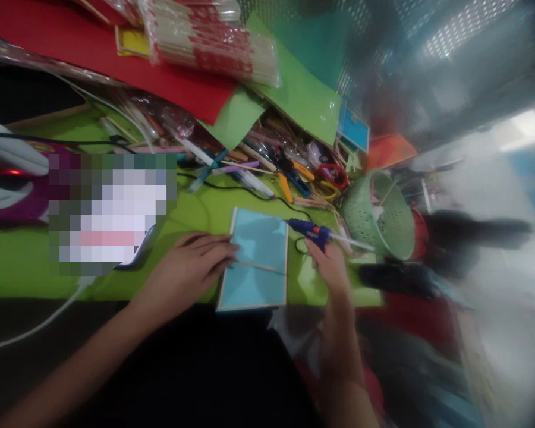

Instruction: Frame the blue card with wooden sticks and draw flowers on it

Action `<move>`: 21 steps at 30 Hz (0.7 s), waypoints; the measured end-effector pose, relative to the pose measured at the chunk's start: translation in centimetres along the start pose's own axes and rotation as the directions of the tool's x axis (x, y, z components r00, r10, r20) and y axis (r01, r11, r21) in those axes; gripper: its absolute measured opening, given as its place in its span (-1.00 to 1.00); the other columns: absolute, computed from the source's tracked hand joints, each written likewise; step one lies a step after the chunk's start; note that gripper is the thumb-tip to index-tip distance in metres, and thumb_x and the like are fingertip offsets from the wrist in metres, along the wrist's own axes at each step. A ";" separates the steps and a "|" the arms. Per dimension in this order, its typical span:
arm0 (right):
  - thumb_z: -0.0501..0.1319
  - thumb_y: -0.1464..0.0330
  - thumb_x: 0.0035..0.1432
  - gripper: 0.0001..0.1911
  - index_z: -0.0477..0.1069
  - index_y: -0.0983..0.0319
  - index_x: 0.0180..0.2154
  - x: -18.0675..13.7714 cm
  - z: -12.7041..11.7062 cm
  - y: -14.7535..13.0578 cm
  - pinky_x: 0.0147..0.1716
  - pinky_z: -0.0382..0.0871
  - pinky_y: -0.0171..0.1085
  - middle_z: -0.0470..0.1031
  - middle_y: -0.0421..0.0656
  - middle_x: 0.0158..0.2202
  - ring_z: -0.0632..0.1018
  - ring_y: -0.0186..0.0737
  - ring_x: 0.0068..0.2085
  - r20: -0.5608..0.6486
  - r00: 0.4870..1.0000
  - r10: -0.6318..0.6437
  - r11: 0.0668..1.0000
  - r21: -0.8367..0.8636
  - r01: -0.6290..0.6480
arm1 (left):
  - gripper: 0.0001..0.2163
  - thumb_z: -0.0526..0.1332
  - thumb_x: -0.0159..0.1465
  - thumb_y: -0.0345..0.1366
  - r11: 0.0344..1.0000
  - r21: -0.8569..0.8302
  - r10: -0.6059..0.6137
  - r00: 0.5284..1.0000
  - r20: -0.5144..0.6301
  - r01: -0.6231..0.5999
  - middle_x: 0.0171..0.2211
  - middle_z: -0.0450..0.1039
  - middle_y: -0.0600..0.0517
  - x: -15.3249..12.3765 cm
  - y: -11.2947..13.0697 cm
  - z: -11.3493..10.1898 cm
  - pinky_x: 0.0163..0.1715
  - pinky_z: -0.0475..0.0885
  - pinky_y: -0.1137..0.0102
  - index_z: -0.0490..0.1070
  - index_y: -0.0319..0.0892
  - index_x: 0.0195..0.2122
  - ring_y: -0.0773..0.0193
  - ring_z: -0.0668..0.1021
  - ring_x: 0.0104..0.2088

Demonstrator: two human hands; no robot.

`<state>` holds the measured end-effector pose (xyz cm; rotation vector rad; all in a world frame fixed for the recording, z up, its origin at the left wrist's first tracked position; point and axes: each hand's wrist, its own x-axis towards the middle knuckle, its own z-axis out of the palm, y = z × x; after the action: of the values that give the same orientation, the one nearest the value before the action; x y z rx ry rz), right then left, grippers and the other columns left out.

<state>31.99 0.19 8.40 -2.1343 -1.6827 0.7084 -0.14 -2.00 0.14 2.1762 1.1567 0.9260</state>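
Observation:
My right hand [330, 261] grips a dark blue hot glue gun [310, 229], with a whitish glue stick [352, 241] poking out of its back end. The gun's nozzle points left, over the upper right corner of a light blue rectangular panel [254, 235]. Thin pale strips edge this panel, which lies at the table's front edge. From the left, my left hand [205, 255] reaches over the panel, its fingers pinched on one end of a thin wooden stick [256, 266]. The stick extends rightward above the blue surface, casting a shadow there.
A phone [116, 220], blurred out, stands left with a white cable [40, 339]. Behind the panel lie pens, scissors [285, 187] and wooden scraps. A green perforated basket [378, 214] stands right. Coloured sheets [303, 101] and bagged sticks [214, 50] lie at the back of the green table [191, 208].

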 end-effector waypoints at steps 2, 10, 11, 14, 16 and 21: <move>0.23 -0.08 0.22 -0.53 0.39 0.16 -0.47 -0.1 -0.2 0.2 -0.56 0.18 -0.28 0.32 -0.29 -0.71 0.37 -0.27 -0.64 -0.007 1.000 0.006 1.000 0.001 -0.006 | -0.81 0.11 0.50 -0.22 1.000 0.000 0.005 1.000 -0.007 -0.005 0.03 0.68 0.06 0.0 0.0 0.0 0.14 0.41 0.05 0.53 0.00 -0.05 0.06 0.65 0.11; 0.21 -0.07 0.19 -0.56 0.38 0.16 -0.44 0.1 0.5 -1.2 -0.53 0.19 -0.26 0.30 -0.30 -0.70 0.36 -0.27 -0.63 0.022 1.000 -0.014 1.000 0.020 0.013 | -0.80 0.11 0.50 -0.22 1.000 -0.001 0.000 1.000 -0.008 0.000 0.04 0.68 0.06 0.1 0.1 0.0 0.15 0.41 0.06 0.53 0.00 -0.05 0.07 0.65 0.11; 0.22 -0.07 0.19 -0.56 0.38 0.15 -0.44 0.1 0.7 -1.4 -0.53 0.19 -0.26 0.31 -0.30 -0.70 0.37 -0.26 -0.63 0.023 1.000 -0.014 1.000 0.023 0.014 | -0.81 0.11 0.50 -0.22 1.000 -0.002 -0.006 1.000 -0.002 0.006 0.04 0.67 0.06 0.1 0.1 0.0 0.16 0.40 0.06 0.54 0.01 -0.05 0.08 0.65 0.11; 0.22 -0.08 0.18 -0.56 0.38 0.15 -0.44 0.2 1.0 -1.8 -0.51 0.21 -0.24 0.32 -0.29 -0.69 0.40 -0.23 -0.61 0.035 0.999 -0.020 0.999 0.025 0.019 | -0.81 0.12 0.50 -0.21 1.000 0.000 -0.020 1.000 0.015 0.020 0.05 0.67 0.06 0.0 0.0 0.0 0.18 0.40 0.06 0.54 0.01 -0.05 0.09 0.64 0.12; 0.22 -0.07 0.19 -0.57 0.38 0.15 -0.44 0.2 1.0 -1.7 -0.51 0.21 -0.24 0.32 -0.29 -0.69 0.40 -0.23 -0.61 0.039 0.999 -0.022 0.999 0.024 0.021 | -0.81 0.12 0.50 -0.21 1.000 0.002 -0.017 1.000 0.009 0.017 0.05 0.67 0.06 0.0 0.0 0.0 0.17 0.40 0.06 0.54 0.00 -0.04 0.08 0.64 0.12; 0.22 -0.08 0.19 -0.54 0.38 0.16 -0.45 -0.1 0.3 -0.7 -0.52 0.18 -0.27 0.30 -0.31 -0.70 0.38 -0.27 -0.62 0.019 1.000 0.015 1.000 0.022 -0.016 | -0.79 0.10 0.51 -0.21 1.000 0.008 0.003 1.000 -0.001 -0.003 0.03 0.68 0.05 0.1 0.1 0.0 0.15 0.40 0.07 0.54 -0.02 -0.06 0.07 0.65 0.10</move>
<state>31.26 0.26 8.51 -2.1344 -1.6618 0.7502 -0.08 -1.98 0.20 2.1839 1.1600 0.9260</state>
